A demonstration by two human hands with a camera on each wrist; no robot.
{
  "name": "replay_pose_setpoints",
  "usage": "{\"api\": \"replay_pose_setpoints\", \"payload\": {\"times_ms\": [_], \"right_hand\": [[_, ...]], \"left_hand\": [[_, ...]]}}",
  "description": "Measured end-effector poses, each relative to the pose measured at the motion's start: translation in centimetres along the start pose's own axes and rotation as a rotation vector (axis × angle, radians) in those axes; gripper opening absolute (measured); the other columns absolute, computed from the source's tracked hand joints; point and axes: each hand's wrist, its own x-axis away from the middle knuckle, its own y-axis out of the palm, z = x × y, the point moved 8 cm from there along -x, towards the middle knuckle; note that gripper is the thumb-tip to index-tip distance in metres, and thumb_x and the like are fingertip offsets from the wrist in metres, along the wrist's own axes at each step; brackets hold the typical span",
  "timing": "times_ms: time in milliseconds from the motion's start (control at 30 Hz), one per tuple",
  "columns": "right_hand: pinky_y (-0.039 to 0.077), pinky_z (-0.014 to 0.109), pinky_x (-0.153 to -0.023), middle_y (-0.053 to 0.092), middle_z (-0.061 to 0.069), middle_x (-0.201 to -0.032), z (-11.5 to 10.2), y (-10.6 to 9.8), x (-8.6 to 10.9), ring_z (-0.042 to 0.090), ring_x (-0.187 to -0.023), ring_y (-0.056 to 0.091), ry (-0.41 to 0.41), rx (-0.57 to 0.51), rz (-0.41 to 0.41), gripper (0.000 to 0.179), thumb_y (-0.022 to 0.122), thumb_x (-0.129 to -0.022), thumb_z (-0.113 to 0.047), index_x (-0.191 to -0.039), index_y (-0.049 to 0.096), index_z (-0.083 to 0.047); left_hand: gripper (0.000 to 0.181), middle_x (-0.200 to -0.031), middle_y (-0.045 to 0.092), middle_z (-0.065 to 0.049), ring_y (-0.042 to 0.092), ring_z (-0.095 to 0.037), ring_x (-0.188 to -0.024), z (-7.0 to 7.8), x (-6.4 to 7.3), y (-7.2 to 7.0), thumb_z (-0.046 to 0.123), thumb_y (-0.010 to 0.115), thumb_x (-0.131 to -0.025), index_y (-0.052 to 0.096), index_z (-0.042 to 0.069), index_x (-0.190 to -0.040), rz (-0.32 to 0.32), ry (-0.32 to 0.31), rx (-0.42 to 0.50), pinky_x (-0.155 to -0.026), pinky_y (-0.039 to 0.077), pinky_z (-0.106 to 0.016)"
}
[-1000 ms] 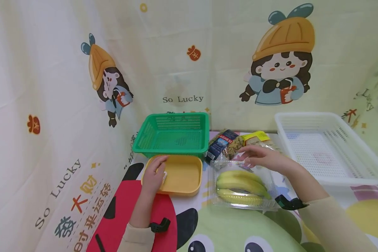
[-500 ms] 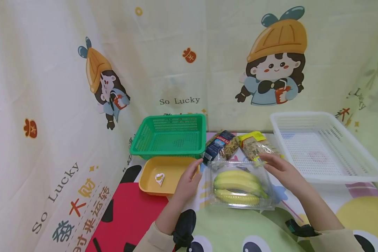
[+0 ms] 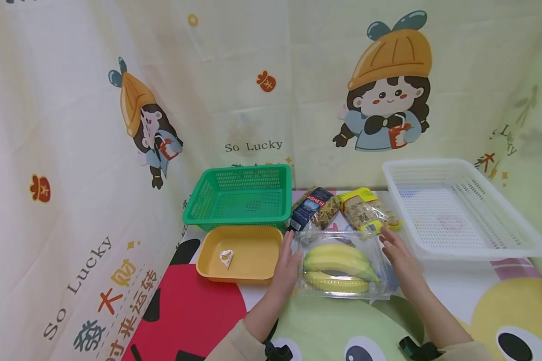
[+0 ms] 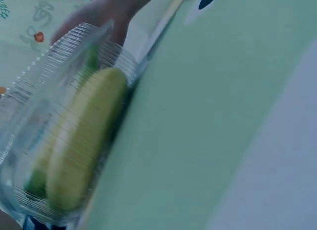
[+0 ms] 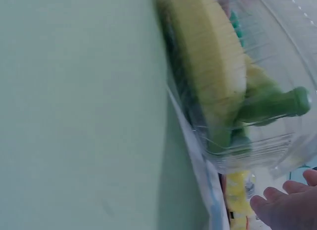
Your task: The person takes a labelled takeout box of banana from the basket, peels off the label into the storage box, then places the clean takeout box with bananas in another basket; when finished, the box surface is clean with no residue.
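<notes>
- Plastic box (image 3: 343, 295), clear-walled, sits toward the middle of the counter (image 3: 460, 283), well in from its left edge; bananas (image 3: 336, 259) lie inside it, side by side.
- Left hand (image 3: 286, 271) stands just beside the box's left wall, fingers straight and pointing toward the counter's far edge; whether they touch the plastic I cannot tell.
- Right hand (image 3: 401, 260) is just beside the box's right wall, fingers loosely extended, holding nothing; the right wrist view shows a gap between fingertips and plastic.
- A second ago the left hand was over the tray (image 3: 253, 250) and the right hand near the box's far edge; now they flank the box, about its width apart, while the box looks unmoved. That makes the box, rather than the tray, seem the work in hand, though neither hand appears to grip it.
- Left of the box, the tray has no hand above it now; a small sticker (image 3: 226, 258) lies on its floor in full sight.
- Behind the box, toward the counter's far edge, lie a dark bag (image 3: 313, 208) and a yellow bag (image 3: 368, 210).
- Outermost, a green basket (image 3: 235, 200) stands by the far left corner, a white basket (image 3: 442, 200) toward the far right.
</notes>
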Motion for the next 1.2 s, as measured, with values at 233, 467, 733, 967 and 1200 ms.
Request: {"api": "replay_pose_setpoints", "payload": {"times_ms": [233, 467, 733, 967, 1200], "right_hand": [[0.027, 0.004, -0.107, 0.020, 0.005, -0.161, 0.1, 1.0, 0.3, 0.000, -0.145, 0.025, -0.121, -0.183, -0.026, 0.062, 0.030, -0.109, -0.032, -0.156, 0.010, 0.003], [0.005, 0.037, -0.124, 0.007, 0.014, -0.167, 0.8, 1.5, 0.6, 0.021, -0.152, 0.002, -0.067, 0.036, 0.013, 0.059, 0.029, -0.108, -0.034, -0.160, 0.013, -0.012], [-0.006, 0.066, -0.117, 0.000, 0.008, -0.168, 1.4, 2.0, 0.7, 0.033, -0.152, -0.009, 0.007, -0.020, 0.011, 0.059, 0.031, -0.108, -0.034, -0.160, 0.010, -0.017], [-0.003, 0.066, -0.118, 0.000, 0.009, -0.168, 1.4, 2.0, 0.9, 0.034, -0.152, -0.006, 0.016, -0.018, 0.031, 0.059, 0.031, -0.108, -0.032, -0.160, 0.010, -0.016], [0.003, 0.050, -0.123, 0.001, 0.008, -0.168, 1.2, 2.1, 0.9, 0.029, -0.152, -0.003, 0.028, -0.062, 0.037, 0.059, 0.032, -0.108, -0.034, -0.160, 0.011, -0.016]], "left_hand": [[0.058, -0.168, 0.009, -0.002, 0.004, -0.027, -0.155, -2.1, -0.2, 0.9, 0.026, 0.035, -0.106, 0.015, 0.021, -0.160, -0.038, -0.070, 0.095, -0.124, 0.006, -0.055], [0.056, -0.167, 0.013, 0.000, 0.006, -0.028, -0.155, -2.7, 0.1, 0.9, 0.033, 0.031, -0.106, 0.017, 0.024, -0.160, -0.048, -0.044, 0.087, -0.123, 0.006, -0.058], [0.057, -0.167, 0.012, 0.001, 0.005, -0.026, -0.155, -3.2, 0.1, 1.0, 0.041, 0.029, -0.106, 0.018, 0.026, -0.159, -0.054, -0.010, 0.051, -0.123, 0.005, -0.059], [0.057, -0.167, 0.013, 0.004, 0.006, -0.025, -0.155, -3.2, 0.2, 1.0, 0.043, 0.026, -0.106, 0.017, 0.025, -0.160, -0.063, -0.006, 0.035, -0.123, 0.006, -0.058], [0.057, -0.167, 0.014, 0.002, 0.007, -0.025, -0.155, -2.6, 0.2, 1.1, 0.041, 0.025, -0.107, 0.016, 0.021, -0.160, -0.059, 0.024, 0.005, -0.124, 0.007, -0.056]]}}
